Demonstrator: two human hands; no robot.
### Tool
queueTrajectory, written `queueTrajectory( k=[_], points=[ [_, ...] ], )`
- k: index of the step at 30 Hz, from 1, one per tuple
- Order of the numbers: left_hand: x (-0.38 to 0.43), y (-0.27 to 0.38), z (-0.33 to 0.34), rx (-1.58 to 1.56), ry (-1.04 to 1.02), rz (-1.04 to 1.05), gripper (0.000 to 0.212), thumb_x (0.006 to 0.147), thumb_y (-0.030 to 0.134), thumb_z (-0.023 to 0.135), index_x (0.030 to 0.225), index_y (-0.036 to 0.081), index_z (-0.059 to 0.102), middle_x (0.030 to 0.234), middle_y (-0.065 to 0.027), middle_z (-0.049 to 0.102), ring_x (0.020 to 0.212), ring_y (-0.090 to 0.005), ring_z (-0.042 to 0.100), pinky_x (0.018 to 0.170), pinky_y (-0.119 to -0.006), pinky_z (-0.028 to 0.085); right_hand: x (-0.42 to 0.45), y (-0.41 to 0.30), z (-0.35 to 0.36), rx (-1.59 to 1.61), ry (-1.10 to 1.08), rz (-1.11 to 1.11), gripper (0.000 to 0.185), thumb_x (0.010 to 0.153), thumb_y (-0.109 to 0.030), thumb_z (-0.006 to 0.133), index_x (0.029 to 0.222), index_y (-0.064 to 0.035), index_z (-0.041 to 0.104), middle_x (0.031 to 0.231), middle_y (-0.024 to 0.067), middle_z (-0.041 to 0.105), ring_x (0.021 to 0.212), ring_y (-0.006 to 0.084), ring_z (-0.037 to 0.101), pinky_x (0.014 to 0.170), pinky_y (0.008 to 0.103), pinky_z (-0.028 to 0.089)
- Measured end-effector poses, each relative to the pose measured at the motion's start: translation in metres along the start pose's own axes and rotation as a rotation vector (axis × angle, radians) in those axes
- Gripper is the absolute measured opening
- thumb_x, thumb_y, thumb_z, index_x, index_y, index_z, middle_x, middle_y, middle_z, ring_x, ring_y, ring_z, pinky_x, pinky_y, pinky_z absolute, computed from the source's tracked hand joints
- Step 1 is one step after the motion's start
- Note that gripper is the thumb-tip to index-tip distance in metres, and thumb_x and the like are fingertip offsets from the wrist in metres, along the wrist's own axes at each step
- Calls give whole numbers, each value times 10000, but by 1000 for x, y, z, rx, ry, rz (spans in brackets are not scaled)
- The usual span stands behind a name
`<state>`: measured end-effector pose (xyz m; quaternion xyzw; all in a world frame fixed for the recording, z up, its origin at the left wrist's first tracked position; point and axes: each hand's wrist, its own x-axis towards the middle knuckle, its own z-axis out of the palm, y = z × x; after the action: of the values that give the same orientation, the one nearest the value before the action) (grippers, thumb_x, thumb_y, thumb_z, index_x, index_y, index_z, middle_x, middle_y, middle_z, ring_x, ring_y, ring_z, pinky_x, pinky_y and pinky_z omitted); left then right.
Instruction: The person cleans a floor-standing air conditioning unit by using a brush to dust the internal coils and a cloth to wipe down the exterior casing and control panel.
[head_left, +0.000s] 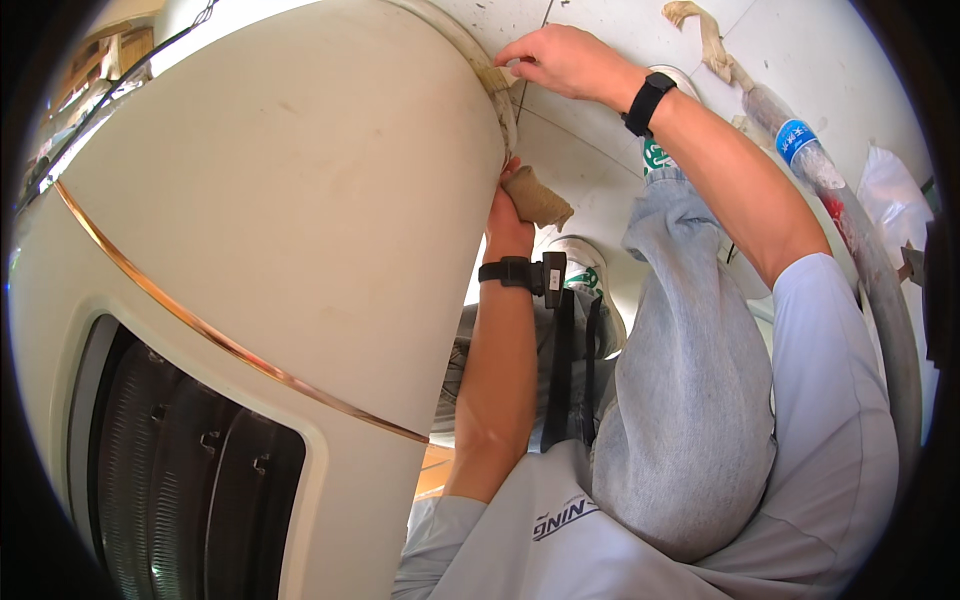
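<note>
A tall, rounded cream-white appliance casing, which looks like a floor-standing air conditioner, stands at my left. Along its far edge runs a pale wrapped pipe or hose. My left hand is against that edge and holds a crinkled brown roll, apparently wrapping tape; some of its fingers are hidden behind the casing and roll. Higher up, my right hand has thumb and forefinger together at a small pale yellowish strip on the pipe. The pipe's lower run is out of sight behind the casing.
A copper-coloured trim and dark louvres mark the casing's front. At right lies a long grey pipe with a blue-labelled plastic bottle around it and tan tape at its end. A white plastic bag is beside it.
</note>
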<state>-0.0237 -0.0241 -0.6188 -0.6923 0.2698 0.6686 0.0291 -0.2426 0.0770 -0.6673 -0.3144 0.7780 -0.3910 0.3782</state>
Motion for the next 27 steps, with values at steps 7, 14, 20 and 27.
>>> queueTrajectory(
  k=[7,14,20,27],
  points=[
    [-1,0,-3,47,2,16,316,1001,231,643,1293,116,612,1226,-72,669,1126,-232,607,981,-448,514,-23,-6,18,10,10,7,278,977,-178,612,1220,-101,725,1032,140,754,939,341,700,840,434,553],
    [-1,-3,-2,199,177,145,342,972,124,612,1308,90,554,1217,-93,643,1040,-257,642,845,-449,572,-44,-5,33,62,-3,8,281,971,-162,611,1218,-82,720,1039,144,749,935,356,695,834,450,550],
    [31,-14,-33,318,160,364,323,960,76,591,1280,45,619,1304,-111,600,1061,-298,643,807,-462,598,-49,-14,35,28,-40,-14,286,964,-164,601,1212,-107,730,1035,151,746,934,369,690,827,470,545],
    [15,-3,-26,457,54,348,414,971,132,576,1376,42,564,1347,-143,611,1130,-323,650,901,-467,584,-56,-16,38,6,-142,-16,291,941,-198,604,1190,-159,750,1019,146,750,951,363,699,832,465,552]
  ],
)
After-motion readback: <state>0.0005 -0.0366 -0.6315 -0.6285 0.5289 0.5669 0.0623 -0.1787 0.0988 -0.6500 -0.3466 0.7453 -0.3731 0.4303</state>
